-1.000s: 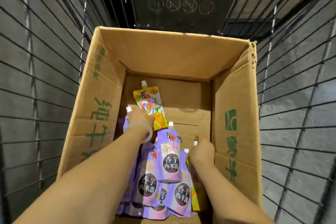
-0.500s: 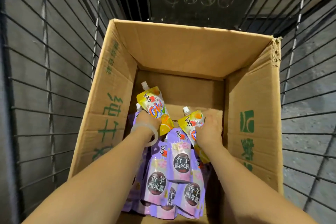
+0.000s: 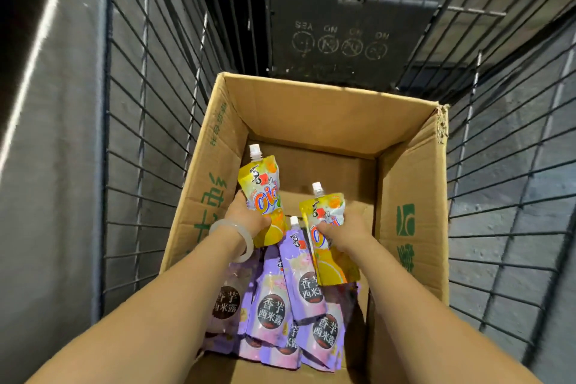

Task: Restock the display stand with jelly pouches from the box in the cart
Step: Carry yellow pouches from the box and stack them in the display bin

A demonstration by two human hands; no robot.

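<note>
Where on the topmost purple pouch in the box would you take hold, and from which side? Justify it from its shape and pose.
Grip the purple pouch at its neck, just below the white cap, coming from above. It lies on the pile with the spout pointing to the far end of the box, and the shoulders there look narrow and exposed. Both hands already hold yellow pouches, so one must be freed first.

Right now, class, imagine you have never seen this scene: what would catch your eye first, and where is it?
Two bright yellow pouches stand out, one in the left hand and one in the right hand, both held above the open cardboard box. Below them, a heap of purple pouches fills the near end of the box. Dark wire cart walls surround it all.
</note>
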